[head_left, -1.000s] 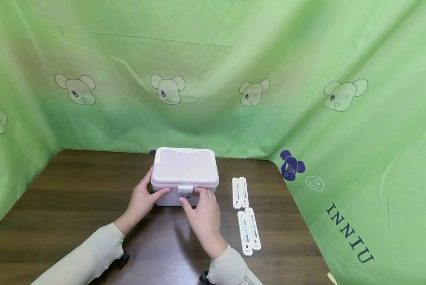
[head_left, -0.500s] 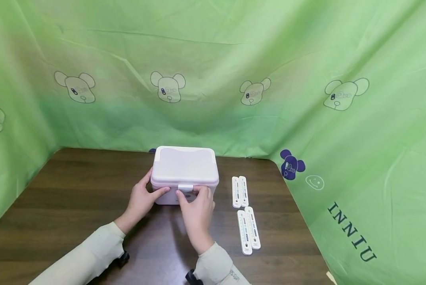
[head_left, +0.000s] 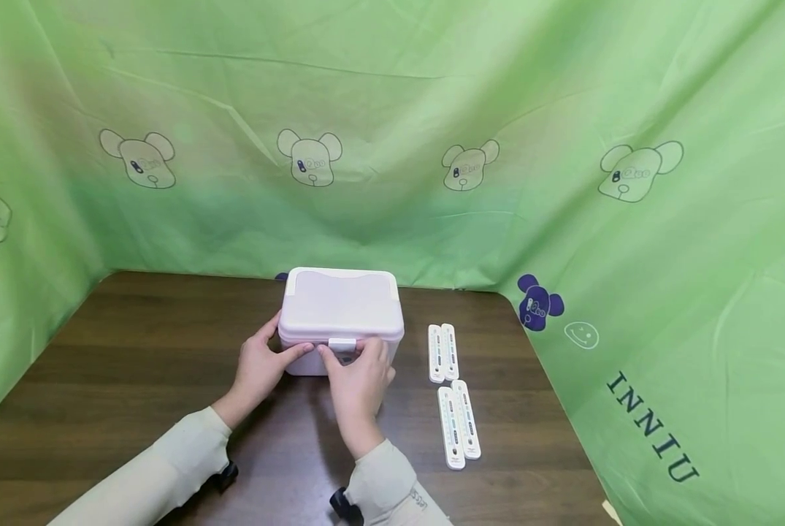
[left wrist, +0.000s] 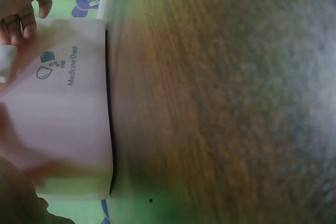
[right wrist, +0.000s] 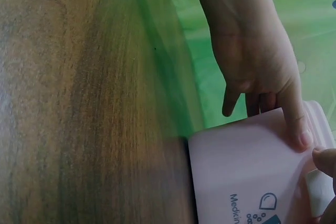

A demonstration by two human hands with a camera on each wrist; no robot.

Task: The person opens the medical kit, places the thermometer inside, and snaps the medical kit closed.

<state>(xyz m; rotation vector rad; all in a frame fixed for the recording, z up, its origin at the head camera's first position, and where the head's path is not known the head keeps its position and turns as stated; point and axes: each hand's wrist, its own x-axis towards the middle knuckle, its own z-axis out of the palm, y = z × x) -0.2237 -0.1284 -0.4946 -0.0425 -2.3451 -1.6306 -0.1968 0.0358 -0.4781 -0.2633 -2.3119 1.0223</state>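
Observation:
A pale lilac and white medicine chest [head_left: 341, 303], its lid down, stands on the brown wooden table. The words "Medicine Chest" and a capsule print show on its front [left wrist: 63, 108] in the left wrist view. My left hand [head_left: 257, 376] grips the chest's left front corner, thumb on the front and fingers along the side. At the white latch [head_left: 342, 346] in the middle of the front, my right hand [head_left: 361, 391] has its thumb on the left and its bent fingers on the right.
Several white, slim thermometer-like strips with printed scales lie in two pairs right of the chest, one pair [head_left: 443, 353] farther back and one pair [head_left: 459, 424] nearer. A green printed curtain [head_left: 392, 183] encloses the table [head_left: 136, 351] behind and at the sides.
My right hand has shifted slightly left and up, its thumb moving from below the latch to its left side. The left hand and the chest have stayed in place.

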